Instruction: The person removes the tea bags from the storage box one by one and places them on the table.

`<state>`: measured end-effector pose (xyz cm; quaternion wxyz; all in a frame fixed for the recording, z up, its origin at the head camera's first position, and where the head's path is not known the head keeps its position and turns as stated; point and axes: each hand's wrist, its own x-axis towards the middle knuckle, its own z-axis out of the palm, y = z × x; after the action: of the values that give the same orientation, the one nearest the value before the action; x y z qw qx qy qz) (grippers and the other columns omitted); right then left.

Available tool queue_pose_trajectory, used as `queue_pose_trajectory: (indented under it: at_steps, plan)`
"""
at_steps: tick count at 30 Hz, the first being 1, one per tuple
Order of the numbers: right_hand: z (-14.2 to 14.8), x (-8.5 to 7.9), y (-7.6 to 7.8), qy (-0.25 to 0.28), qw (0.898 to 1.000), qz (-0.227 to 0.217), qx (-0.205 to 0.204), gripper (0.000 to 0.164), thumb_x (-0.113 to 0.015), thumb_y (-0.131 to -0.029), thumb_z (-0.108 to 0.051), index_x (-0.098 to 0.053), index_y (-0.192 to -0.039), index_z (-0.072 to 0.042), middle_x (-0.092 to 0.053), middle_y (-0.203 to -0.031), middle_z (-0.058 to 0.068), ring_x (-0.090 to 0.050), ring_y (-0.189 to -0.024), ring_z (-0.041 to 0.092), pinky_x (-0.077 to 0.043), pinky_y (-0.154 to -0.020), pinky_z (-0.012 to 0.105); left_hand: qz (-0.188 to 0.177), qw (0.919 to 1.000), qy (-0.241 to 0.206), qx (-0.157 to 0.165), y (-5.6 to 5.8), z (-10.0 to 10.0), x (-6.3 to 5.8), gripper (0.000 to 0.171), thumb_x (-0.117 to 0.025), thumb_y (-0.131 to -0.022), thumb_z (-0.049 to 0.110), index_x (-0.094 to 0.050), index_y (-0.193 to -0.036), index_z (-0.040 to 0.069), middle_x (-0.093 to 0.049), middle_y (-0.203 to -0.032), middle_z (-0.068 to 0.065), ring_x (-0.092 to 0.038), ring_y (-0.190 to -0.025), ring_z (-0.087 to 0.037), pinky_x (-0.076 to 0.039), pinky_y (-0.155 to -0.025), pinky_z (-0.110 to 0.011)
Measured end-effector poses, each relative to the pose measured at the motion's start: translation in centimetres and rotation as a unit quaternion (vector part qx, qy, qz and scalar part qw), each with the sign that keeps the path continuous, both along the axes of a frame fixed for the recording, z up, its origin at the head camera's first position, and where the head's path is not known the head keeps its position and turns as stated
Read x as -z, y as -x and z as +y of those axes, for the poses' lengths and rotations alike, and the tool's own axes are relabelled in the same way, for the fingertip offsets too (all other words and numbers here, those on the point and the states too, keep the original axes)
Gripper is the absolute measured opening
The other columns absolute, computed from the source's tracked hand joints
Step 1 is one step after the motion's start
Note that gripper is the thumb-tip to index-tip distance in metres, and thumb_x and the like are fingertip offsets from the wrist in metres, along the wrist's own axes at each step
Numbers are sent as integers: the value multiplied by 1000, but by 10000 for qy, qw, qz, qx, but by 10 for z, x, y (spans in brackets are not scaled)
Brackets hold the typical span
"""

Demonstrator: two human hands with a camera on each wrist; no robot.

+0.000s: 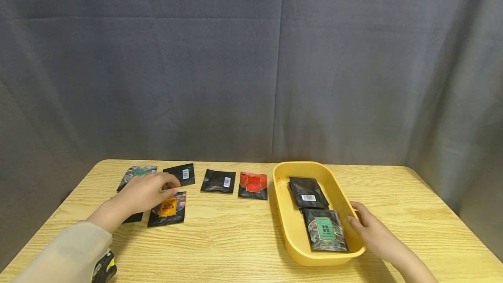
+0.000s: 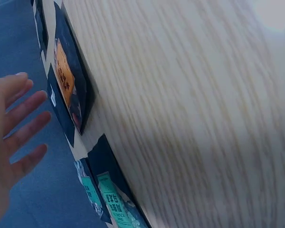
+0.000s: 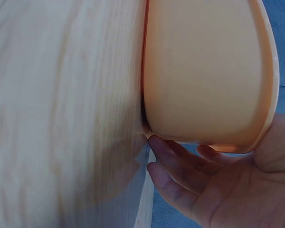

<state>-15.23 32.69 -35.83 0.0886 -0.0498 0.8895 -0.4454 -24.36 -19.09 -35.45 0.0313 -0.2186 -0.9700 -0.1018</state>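
My left hand (image 1: 147,192) hovers over the left group of small flat sachets, fingers loosely bent and holding nothing. Below it lies an orange-labelled sachet (image 1: 167,209); a black sachet (image 1: 184,174) with a barcode is just beyond. A green-labelled sachet (image 1: 135,174) lies behind the wrist. Another green-labelled sachet (image 2: 115,202) is mostly hidden under the forearm in the head view. My right hand (image 1: 371,230) holds the side of a yellow tub (image 1: 288,241), its thumb at the rim and its fingers (image 3: 173,183) along the outer wall.
Inside the tub lie black sachets (image 1: 308,192) and a green-labelled sachet (image 1: 326,230). Mid-table, a barcoded black sachet (image 1: 217,180) and a red sachet (image 1: 253,183) lie apart on the wooden table (image 1: 220,243). A grey curtain (image 1: 204,77) hangs behind the table.
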Motion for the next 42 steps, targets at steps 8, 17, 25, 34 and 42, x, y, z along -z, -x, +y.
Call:
queue_pose_trajectory:
  at_steps: [8, 17, 25, 34, 42]
  plan:
    - [-2, 1, 0, 50, 10000, -40, 31, 45, -39, -105, -2, -22, -144, 14, -46, -132, 38, -56, -115, 39, -54, -82, 42, 71, 9999, -106, 73, -3, 10, -3, 19, -67, -96, 27, -73, -111, 18, -70, -97, 5, -50, -60, -4, -40, -48, -28]
    - [-1, 2, 0, 87, 10000, 19, -16, 43, -39, -105, -1, -23, -143, 14, -48, -132, 37, -55, -118, 41, -53, -86, 43, 245, 9982, 6, 555, -6, 33, -6, 16, -67, -96, 26, -74, -109, 19, -69, -98, 7, -63, -78, -7, -47, -56, -26]
    - [-1, 2, 2, 64, 10000, 4, -29, 44, -39, -106, -2, -22, -143, 14, -47, -132, 37, -55, -117, 41, -54, -85, 43, 554, 9924, -44, 1097, -11, 63, -10, 15, -66, -97, 28, -74, -108, 24, -70, -104, 10, -66, -87, -11, -52, -67, -32]
    - [1, -1, 2, -190, 9998, 34, -43, 45, -38, -106, -3, -21, -144, 15, -43, -135, 40, -49, -124, 47, -52, -89, 48, 747, 9849, -334, 1527, -15, 107, -14, 15, -63, -98, 30, -75, -106, 25, -69, -107, 12, -66, -90, -9, -53, -70, -33]
    - [0, 0, 2, -119, 9999, -6, -62, 45, -38, -106, -3, -21, -144, 15, -42, -136, 40, -49, -124, 46, -52, -88, 45, 730, 9789, -528, 1831, -17, 144, -18, 16, -63, -98, 32, -74, -108, 25, -69, -107, 14, -66, -93, -9, -52, -74, -32]
